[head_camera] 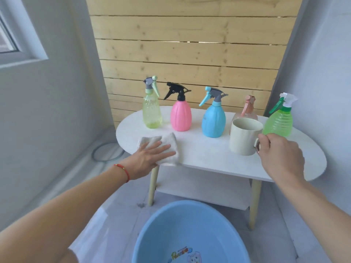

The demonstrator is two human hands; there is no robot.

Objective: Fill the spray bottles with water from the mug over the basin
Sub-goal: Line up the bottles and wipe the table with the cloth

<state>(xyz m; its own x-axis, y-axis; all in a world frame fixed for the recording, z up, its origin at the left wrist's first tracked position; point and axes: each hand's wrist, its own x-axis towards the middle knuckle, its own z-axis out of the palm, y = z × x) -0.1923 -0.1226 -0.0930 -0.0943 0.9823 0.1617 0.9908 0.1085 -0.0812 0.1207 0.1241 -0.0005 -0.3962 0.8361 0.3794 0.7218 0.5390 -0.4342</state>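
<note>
Mug: your cream mug (pixel 244 136) is smooth and cylindrical, standing upright on the white oval table (pixel 209 158), right of centre.
Bottles: five plastic spray bottles line the back: ribbed pale-green bottle (pixel 152 112), matte pink bottle (pixel 180 115), blue bottle (pixel 213 121), clear peach-topped bottle (pixel 247 111), ridged bright-green bottle (pixel 278 121).
Basin: glossy blue basin (pixel 190 232) sits on the floor below the table, near rim cut off.
Left hand: your left hand (pixel 150 156) lies flat, fingers spread, pressing a nubby white cloth (pixel 167 147).
Right hand: your right hand (pixel 279 154) curls round the mug's handle.
Hidden: the mug covers the peach-topped bottle's base; its contents can't be made out.

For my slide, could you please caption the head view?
Left hand flat on cloth, right hand gripping mug handle, five spray bottles behind.
</note>
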